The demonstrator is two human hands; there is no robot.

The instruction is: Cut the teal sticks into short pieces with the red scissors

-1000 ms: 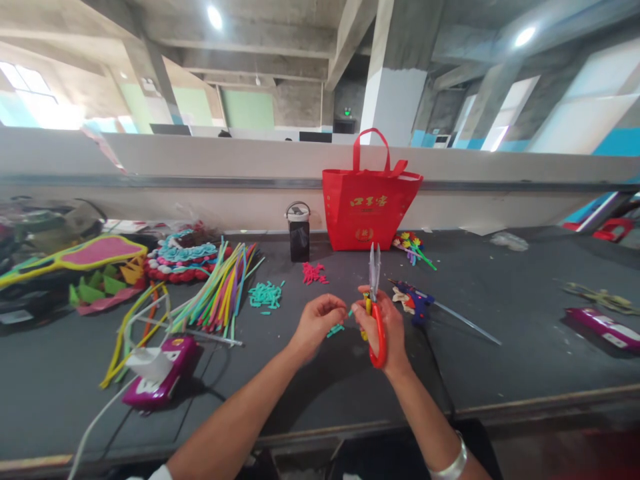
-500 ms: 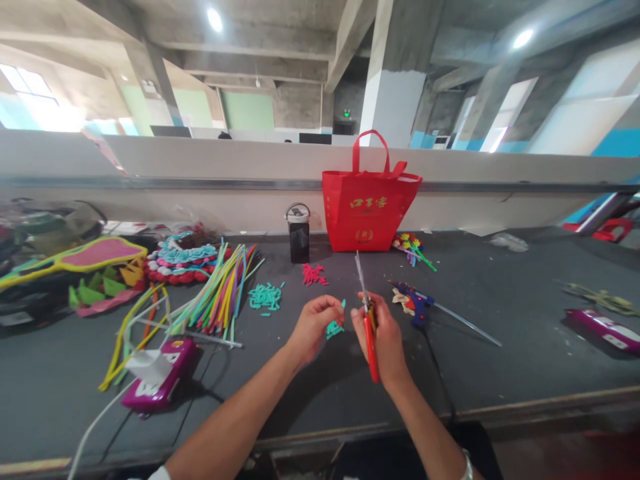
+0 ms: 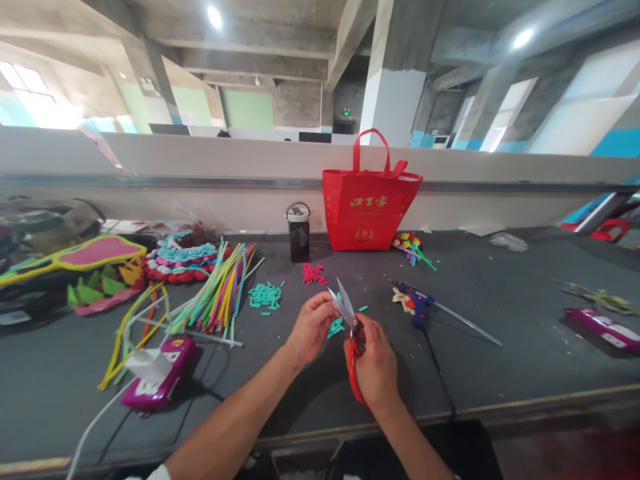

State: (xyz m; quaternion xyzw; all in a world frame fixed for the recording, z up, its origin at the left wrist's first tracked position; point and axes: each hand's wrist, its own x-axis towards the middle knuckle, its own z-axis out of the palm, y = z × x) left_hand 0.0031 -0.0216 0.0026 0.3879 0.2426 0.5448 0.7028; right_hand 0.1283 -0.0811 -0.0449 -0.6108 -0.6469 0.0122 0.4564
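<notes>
My right hand point(image 3: 374, 363) grips red-handled scissors point(image 3: 350, 333), blades parted and tilted up to the left. My left hand point(image 3: 311, 327) pinches a small teal piece beside the blades, too small to name. A few cut teal bits point(image 3: 336, 327) lie on the dark table point(image 3: 500, 373) just below the blades. Two small piles sit farther back: teal pieces point(image 3: 265, 295) and red pieces point(image 3: 313, 273).
A bundle of coloured sticks point(image 3: 220, 287) lies to the left, with a purple device point(image 3: 155, 377) and white cord near it. A red tote bag point(image 3: 369, 200) and a dark bottle point(image 3: 299, 232) stand at the back. A blue glue gun point(image 3: 417, 301) lies right of my hands.
The scissors swung from upright to leaning left and their blades parted. My right hand moved left and nearer to my left hand.
</notes>
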